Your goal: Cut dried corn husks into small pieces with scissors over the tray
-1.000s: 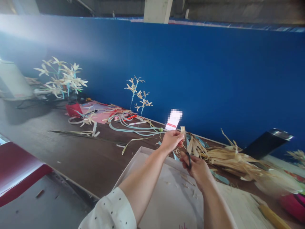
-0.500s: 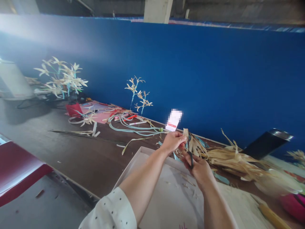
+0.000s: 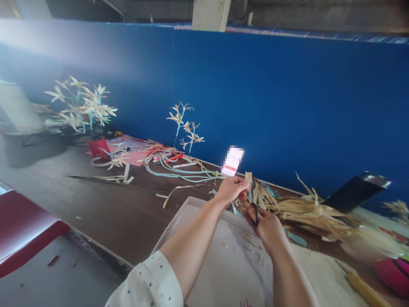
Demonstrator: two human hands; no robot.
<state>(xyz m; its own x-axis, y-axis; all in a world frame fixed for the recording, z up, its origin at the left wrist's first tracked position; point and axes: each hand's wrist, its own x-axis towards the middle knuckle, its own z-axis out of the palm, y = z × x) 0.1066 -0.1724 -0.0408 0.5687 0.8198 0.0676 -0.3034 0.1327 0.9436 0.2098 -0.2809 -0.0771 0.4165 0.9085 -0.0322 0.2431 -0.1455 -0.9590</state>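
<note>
My left hand (image 3: 232, 190) is closed, pinching a short pale strip of dried husk (image 3: 248, 178) that sticks up past the fingertips. Just to its right, my right hand (image 3: 263, 221) grips a pair of scissors (image 3: 255, 212) by the dark handles. The blades point up and lie close beside the strip; whether they touch it I cannot tell. Both hands are above the far edge of a shallow white box lid (image 3: 220, 256), which has small husk scraps in it. A heap of dried husks (image 3: 306, 213) lies to the right of my hands.
Behind my hands a lit phone (image 3: 232, 162) leans against the blue partition (image 3: 287, 106). Pale blue cords (image 3: 166, 172) and husk flowers (image 3: 191, 137) are to the left. A red pot (image 3: 98, 147) holds more flowers. At right a black tumbler (image 3: 354, 194) lies tilted.
The husk strip in my left hand has turned slightly and its top looks narrower. Both hands and the scissors stay almost in the same place.
</note>
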